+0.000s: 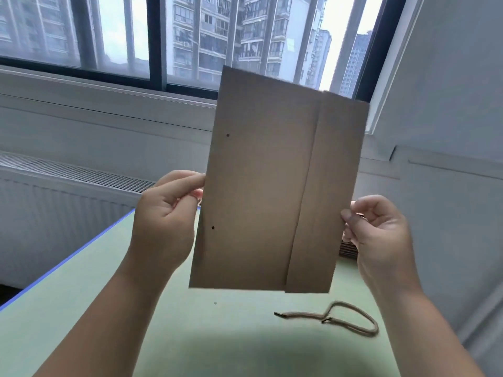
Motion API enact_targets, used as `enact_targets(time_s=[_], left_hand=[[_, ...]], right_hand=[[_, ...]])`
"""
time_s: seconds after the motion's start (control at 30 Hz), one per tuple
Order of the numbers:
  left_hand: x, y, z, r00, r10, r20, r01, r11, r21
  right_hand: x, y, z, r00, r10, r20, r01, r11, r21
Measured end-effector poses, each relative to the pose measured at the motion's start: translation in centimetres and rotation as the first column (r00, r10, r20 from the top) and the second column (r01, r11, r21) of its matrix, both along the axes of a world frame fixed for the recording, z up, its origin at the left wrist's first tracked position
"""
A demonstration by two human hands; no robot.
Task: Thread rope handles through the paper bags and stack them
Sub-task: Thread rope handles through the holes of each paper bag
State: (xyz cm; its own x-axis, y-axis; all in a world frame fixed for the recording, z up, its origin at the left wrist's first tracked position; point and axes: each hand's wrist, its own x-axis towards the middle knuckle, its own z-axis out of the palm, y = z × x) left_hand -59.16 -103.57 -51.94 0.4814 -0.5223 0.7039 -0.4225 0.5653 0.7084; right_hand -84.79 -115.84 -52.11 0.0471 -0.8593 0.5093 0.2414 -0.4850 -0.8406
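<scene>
While holding the paper bag [272, 191] up flat before the window [190, 36], pinches it by both side edges. On the left edge, pinched by the left hand [163, 213], at a spot between the two punched holes [227, 135]. On the right edge, pinched lower down by the right hand [381, 232], thumb pressed on the near face of the paper. Neither of the hands released, neither clenched empty.

Carries the bag's long axis upright, leaning a little rightward at the top, well clear of the green tabletop [81, 308]. Puts both holes along the left edge, one above the left hand's grip and one below it; no rope through either as yet.

Leaves the rope handle [340, 319] lying on the tabletop, below the bag's lower right corner, apart from both hands and nearer the right. Runs roughly crosswise there, dark tips toward the left, loop toward the right.

Probably calls for freeing the right hand to reach down for a tip, with the left alone bearing the bag, then for carrying that tip across to the holes on the opposite, left side.
</scene>
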Motion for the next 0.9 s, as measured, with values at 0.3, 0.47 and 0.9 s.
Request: enact_targets(time_s=[0.3, 0.47, 0.9], left_hand=[[-0.4, -0.5, -0.9, 0.989, 0.093, 0.112, -0.101, 0.993, 0.063], [-0.6, -0.7, -1.0, 0.995, 0.074, 0.073, -0.08, 0.993, 0.081], [-1.1, -0.8, -1.4, 0.998, 0.058, 0.017, -0.06, 0.986, 0.158]], right_hand=[[0.7, 0.6, -0.6, 0.972, -0.206, -0.117, 0.197, 0.977, -0.077], [0.8, 0.3, -1.1, 0.959, -0.202, -0.199, 0.195, 0.979, -0.053], [1.1, 1.6, -0.7, 0.489, -0.03, -0.872, -0.117, 0.988, -0.1]])
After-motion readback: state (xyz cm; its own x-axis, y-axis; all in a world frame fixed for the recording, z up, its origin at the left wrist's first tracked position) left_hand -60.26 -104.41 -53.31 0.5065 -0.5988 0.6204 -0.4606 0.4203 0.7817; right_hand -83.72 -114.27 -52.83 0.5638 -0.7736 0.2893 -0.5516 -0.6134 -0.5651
